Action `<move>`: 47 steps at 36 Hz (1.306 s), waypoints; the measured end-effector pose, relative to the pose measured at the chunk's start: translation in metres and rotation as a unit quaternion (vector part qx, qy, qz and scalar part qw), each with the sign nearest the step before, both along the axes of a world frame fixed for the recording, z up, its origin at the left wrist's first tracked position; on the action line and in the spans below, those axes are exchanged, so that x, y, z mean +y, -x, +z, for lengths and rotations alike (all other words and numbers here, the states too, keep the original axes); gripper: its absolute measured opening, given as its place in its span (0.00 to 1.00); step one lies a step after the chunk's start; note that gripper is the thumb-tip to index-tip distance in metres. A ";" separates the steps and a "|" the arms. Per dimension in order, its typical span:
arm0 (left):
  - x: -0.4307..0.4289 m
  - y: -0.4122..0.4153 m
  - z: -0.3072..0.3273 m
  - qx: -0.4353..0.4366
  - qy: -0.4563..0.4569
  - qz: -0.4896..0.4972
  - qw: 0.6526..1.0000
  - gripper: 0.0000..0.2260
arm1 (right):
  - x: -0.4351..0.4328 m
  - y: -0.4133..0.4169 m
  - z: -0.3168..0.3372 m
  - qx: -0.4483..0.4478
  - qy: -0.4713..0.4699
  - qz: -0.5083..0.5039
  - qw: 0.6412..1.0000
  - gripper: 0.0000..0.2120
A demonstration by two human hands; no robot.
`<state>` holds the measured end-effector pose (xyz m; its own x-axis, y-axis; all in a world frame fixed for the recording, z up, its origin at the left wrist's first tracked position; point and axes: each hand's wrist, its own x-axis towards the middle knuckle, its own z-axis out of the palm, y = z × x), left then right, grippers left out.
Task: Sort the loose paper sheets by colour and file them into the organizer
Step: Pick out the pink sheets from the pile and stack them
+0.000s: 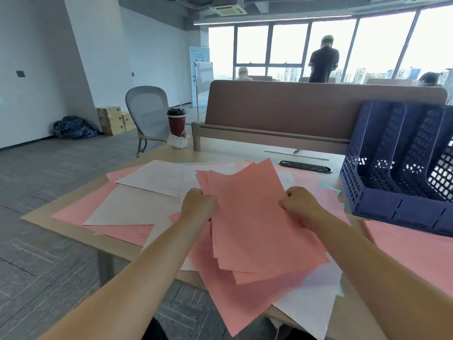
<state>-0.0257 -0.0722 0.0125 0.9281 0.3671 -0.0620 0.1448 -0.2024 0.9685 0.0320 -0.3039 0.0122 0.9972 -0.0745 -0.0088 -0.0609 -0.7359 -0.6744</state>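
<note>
Above the tabletop point(257, 149), my left hand point(198, 204) and right hand point(300, 204) have fingers clamped on 1 pink stack point(255, 217), organizer point(397, 168) beside.

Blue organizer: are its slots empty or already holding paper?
Empty, as far as visible: the organizer shows only bare mesh slots, no sheets; the pink stack is outside it. Rightmost slot is cropped.

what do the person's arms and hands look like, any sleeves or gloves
Both forearms are bare, with no sleeves in view. The left hand and right hand wear no gloves, and no watch, ring or wristband shows.
</note>
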 end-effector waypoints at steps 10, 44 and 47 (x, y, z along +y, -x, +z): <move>0.012 0.080 -0.012 -0.008 -0.019 0.034 0.999 0.07 | 0.023 0.058 -0.019 -0.030 0.057 0.041 0.997 0.05; -0.007 0.103 -0.020 0.026 0.085 -0.015 0.996 0.21 | 0.029 0.093 -0.023 -0.008 0.098 0.008 0.995 0.03; -0.007 0.106 -0.016 0.028 0.078 -0.004 0.997 0.21 | 0.028 0.093 -0.019 -0.005 0.070 0.004 0.998 0.03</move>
